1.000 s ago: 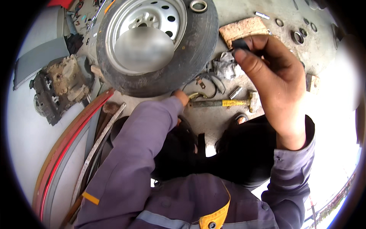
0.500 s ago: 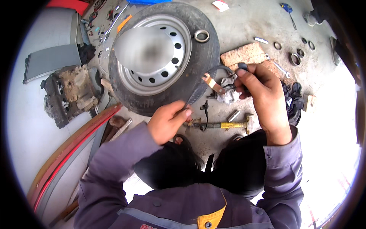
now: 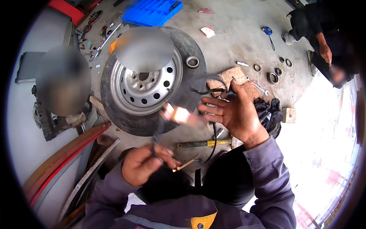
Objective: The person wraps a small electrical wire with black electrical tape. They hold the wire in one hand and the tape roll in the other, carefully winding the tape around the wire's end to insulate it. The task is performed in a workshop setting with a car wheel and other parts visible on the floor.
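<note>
My left hand point(image 3: 143, 164) is closed around a black cable at the lower left of centre, above my lap. A metal bracket point(image 3: 179, 114), smeared by motion, hangs on the cable between my hands. My right hand point(image 3: 238, 112) has its fingers stretched out to the left and its thumb raised. A looped part of the black cable point(image 3: 207, 91) lies against or behind those fingers; the exact contact is hidden. Another stretch runs down from the hand to a small dark end piece point(image 3: 199, 161) near a thin brass-coloured piece point(image 3: 185, 165) beside my left fingertips.
A wheel with tyre point(image 3: 126, 124) lies ahead, a metal ring point(image 3: 192, 62) on it. Nearby are a yellow-handled hammer point(image 3: 198, 144), brick pieces point(image 3: 228, 76), a wrench point(image 3: 259, 87) and a blue tray point(image 3: 146, 13). Another person point(image 3: 324, 42) is at far right.
My left hand has moved down and left with the cable. My right hand has shifted left and down, and its fingers have spread from a pinch. The bracket has swung down and left.
</note>
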Motion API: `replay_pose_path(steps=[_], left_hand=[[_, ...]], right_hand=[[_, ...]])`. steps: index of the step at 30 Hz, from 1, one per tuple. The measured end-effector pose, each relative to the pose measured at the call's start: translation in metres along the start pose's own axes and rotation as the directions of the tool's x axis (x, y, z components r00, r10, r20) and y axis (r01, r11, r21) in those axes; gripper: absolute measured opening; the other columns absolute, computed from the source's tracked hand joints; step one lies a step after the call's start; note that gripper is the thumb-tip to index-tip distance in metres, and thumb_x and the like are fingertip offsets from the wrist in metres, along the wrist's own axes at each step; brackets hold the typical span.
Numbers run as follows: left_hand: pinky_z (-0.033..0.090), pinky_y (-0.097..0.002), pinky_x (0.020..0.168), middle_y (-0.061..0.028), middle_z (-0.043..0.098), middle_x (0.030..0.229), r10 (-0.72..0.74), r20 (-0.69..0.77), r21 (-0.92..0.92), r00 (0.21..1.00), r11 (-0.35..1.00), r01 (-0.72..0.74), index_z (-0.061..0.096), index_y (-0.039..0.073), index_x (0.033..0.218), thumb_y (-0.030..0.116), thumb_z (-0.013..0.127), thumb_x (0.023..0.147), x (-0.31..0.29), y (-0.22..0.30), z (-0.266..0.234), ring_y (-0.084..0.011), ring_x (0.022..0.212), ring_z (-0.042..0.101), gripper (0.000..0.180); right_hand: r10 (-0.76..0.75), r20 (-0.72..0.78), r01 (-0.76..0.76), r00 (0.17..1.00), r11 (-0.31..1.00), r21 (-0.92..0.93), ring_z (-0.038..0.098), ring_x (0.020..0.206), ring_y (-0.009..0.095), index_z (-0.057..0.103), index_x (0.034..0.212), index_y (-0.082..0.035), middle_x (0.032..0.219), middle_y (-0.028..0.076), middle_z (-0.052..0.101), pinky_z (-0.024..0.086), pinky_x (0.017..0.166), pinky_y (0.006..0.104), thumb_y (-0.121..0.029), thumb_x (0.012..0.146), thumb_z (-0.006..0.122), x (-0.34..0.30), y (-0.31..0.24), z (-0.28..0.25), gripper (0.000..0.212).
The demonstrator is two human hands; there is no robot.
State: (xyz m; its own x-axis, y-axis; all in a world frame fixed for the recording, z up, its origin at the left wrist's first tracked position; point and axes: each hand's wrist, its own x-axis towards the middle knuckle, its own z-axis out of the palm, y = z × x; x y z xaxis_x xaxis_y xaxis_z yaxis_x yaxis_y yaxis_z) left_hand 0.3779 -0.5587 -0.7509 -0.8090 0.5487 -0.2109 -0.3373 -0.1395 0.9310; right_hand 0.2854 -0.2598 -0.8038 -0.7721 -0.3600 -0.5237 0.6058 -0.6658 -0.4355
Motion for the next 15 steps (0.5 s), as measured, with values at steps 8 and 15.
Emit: replay_pose_path(steps=[8, 15], left_hand=[[0.048, -0.0334, 0.101, -0.0148, 0.064, 0.124, -0.325, 0.224, 0.335, 0.919, 0.911, 0.240, 0.055, -0.003, 0.133, 0.011, 0.066, 0.097, -0.028, -0.053, -0.026, -0.0206, 0.113, 0.064, 0.041], [0.048, -0.0338, 0.100, -0.0159, 0.060, 0.128, 0.367, -0.019, 0.580, 0.930, 0.762, -0.289, 0.041, -0.004, 0.146, 0.016, 0.071, 0.094, 0.044, -0.013, -0.020, -0.0216, 0.112, 0.063, 0.064]], right_hand=[[-0.334, 0.255, 0.284, 0.907, 0.935, 0.214, 0.063, 0.117, 0.039, 0.057, 0.119, -0.008, 0.124, 0.023, 0.063, 0.052, 0.097, 0.0492, -0.046, 0.106, 0.043, 0.007, 0.004, 0.028, 0.042], [-0.304, 0.409, 0.380, 0.861, 0.917, -0.118, 0.060, 0.122, 0.037, 0.050, 0.126, 0.004, 0.127, 0.026, 0.059, 0.049, 0.104, 0.0504, -0.039, 0.096, 0.061, -0.026, 0.038, 0.055, 0.053]])
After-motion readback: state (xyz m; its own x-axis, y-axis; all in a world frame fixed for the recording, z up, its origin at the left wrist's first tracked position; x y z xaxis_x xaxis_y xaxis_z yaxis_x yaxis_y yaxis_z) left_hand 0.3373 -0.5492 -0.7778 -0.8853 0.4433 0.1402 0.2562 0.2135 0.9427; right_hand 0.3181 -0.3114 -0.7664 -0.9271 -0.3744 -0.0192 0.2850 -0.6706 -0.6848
